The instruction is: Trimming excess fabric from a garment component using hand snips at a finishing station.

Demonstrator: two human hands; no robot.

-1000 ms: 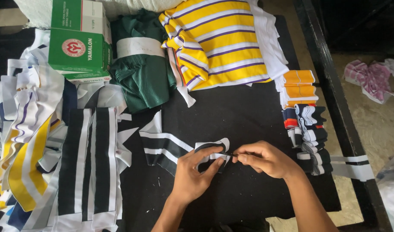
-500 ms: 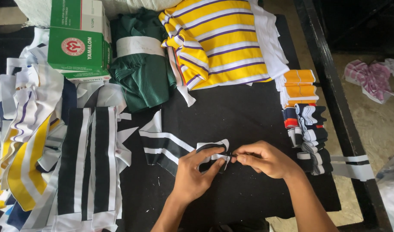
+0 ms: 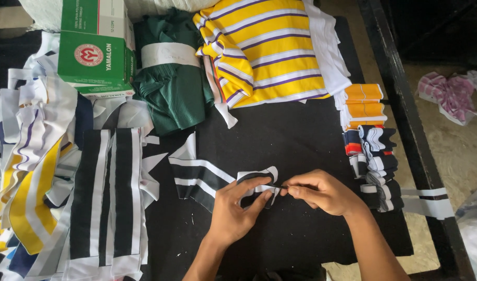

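A black strip of knit fabric with white stripes (image 3: 199, 174) lies on the black table cover (image 3: 295, 135). My left hand (image 3: 236, 208) pinches its folded right end between thumb and fingers. My right hand (image 3: 319, 191) is closed just to the right of that end, its fingertips pinching something thin and dark at the fold; what it is cannot be made out.
Striped strips are stacked at the left (image 3: 105, 203). A green box (image 3: 95, 52), green fabric (image 3: 170, 88) and a yellow striped cloth (image 3: 267, 49) lie at the back. Folded collars (image 3: 368, 135) are piled at the right by the table's black frame (image 3: 399, 104).
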